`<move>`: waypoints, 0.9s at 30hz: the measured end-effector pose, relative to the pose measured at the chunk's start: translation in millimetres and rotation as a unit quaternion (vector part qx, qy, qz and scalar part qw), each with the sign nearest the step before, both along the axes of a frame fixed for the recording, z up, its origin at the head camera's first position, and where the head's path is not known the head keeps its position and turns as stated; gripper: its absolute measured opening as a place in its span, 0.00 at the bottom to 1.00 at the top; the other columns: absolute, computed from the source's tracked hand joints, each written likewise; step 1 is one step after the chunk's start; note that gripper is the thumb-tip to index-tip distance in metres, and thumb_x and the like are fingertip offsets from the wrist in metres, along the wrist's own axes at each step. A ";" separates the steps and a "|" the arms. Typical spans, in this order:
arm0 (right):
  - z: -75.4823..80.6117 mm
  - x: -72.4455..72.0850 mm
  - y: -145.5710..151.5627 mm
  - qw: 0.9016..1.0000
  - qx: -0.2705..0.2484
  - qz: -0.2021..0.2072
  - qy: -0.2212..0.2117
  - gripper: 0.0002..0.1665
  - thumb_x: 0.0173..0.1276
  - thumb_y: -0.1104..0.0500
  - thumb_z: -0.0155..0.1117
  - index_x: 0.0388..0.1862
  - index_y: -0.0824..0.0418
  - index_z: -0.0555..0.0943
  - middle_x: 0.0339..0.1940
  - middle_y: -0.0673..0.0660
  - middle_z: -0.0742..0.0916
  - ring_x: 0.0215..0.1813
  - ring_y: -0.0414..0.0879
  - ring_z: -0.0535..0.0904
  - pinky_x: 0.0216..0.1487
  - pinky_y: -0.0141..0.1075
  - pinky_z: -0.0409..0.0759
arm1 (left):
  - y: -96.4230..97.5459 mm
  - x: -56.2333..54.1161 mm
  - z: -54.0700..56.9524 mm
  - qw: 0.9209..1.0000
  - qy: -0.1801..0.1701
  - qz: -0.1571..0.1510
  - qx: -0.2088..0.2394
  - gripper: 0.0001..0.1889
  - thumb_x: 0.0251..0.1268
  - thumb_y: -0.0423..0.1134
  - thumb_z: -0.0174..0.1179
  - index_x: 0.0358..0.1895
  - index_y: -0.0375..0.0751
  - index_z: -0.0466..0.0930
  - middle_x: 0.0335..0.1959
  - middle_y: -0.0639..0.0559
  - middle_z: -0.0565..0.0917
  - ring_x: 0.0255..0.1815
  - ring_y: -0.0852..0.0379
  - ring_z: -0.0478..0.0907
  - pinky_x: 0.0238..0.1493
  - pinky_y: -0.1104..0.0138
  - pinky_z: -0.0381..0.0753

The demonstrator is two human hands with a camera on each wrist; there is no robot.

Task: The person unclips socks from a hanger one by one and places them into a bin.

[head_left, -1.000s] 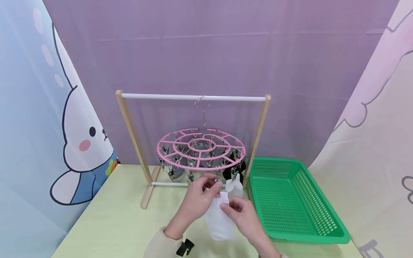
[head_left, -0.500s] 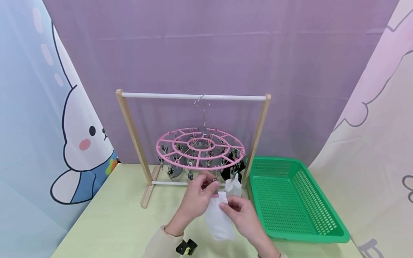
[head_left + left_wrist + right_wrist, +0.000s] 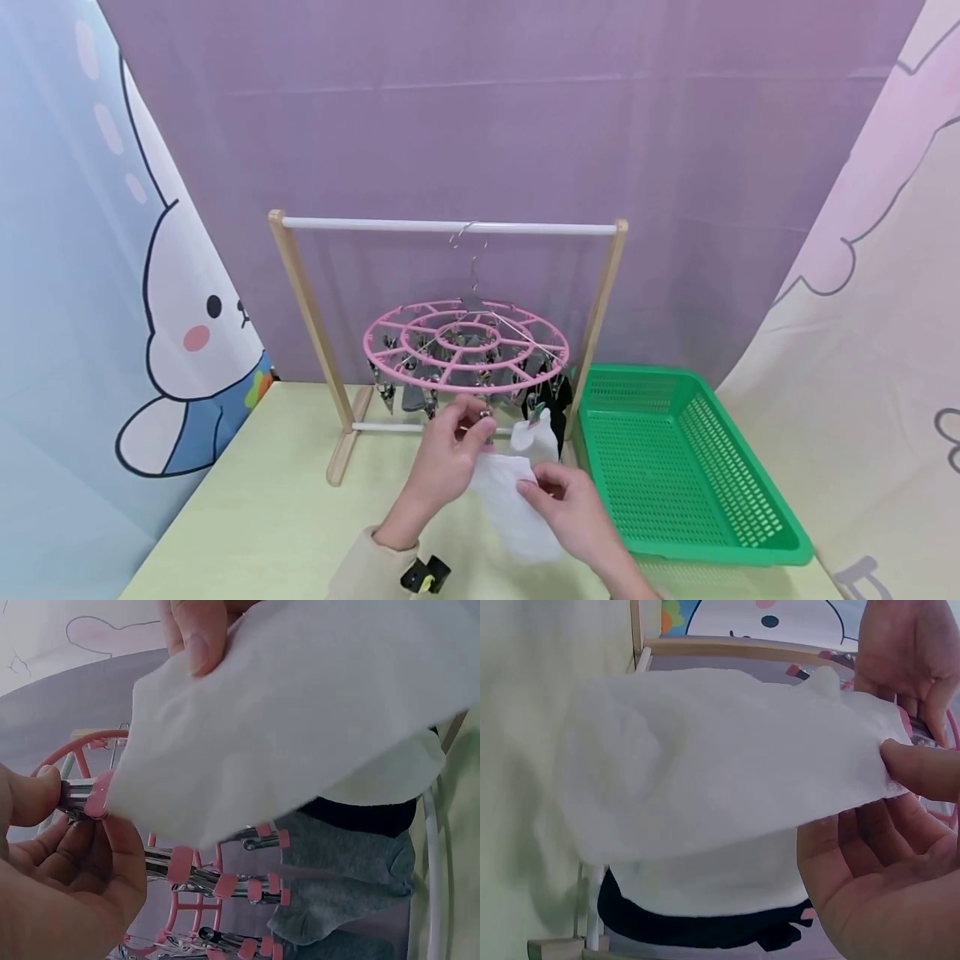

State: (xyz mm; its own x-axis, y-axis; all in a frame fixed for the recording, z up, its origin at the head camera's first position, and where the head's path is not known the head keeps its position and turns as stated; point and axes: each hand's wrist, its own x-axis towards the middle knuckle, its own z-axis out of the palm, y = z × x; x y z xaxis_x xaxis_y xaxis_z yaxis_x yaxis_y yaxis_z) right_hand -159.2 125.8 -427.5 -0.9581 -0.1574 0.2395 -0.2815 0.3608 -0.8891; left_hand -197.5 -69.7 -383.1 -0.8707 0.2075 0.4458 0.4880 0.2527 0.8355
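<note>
My left hand (image 3: 438,467) pinches a metal clip (image 3: 79,796) with pink tips between thumb and fingers. It belongs to the pink round clip hanger (image 3: 463,387). A white sock (image 3: 517,508) hangs from my right hand (image 3: 573,508), which pinches one side of its cuff. In the left wrist view the clip's pink tips are right at the other corner of that cuff. Just behind, a second white sock (image 3: 536,440) hangs from a clip. Grey socks (image 3: 337,892) and a black sock (image 3: 557,404) hang farther back on the hanger.
The hanger hooks over the white bar (image 3: 375,223) of a wooden-sided rack (image 3: 311,325). A green plastic basket (image 3: 675,467) stands to the right on the pale table (image 3: 247,500). A purple curtain (image 3: 450,108) closes the back, with printed curtains at both sides.
My left hand has shifted slightly left with the clip, and the hanger has turned a little. The sock's cuff is spread wider between the hands, its lower end swung right.
</note>
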 end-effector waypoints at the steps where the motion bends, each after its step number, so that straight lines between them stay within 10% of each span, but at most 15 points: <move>1: -0.1 0.2 1.8 1.000 0.001 -0.001 0.003 0.05 0.68 0.61 0.70 0.32 0.60 0.84 0.25 0.49 0.82 0.29 0.37 0.74 0.30 0.30 0.75 | -0.5 -0.2 -0.6 1.000 -0.002 0.003 0.003 0.02 0.75 0.34 0.59 0.45 0.42 0.79 0.35 0.54 0.79 0.35 0.56 0.76 0.36 0.68 0.79; 27: 28.4 5.4 56.7 0.993 -0.034 -0.106 -0.034 0.07 0.70 0.60 0.70 0.38 0.63 0.87 0.33 0.57 0.88 0.34 0.45 0.85 0.33 0.37 0.84 | -16.8 -3.5 -7.8 0.997 -0.031 0.024 0.071 0.05 0.74 0.34 0.60 0.47 0.38 0.81 0.36 0.47 0.81 0.36 0.52 0.80 0.36 0.66 0.83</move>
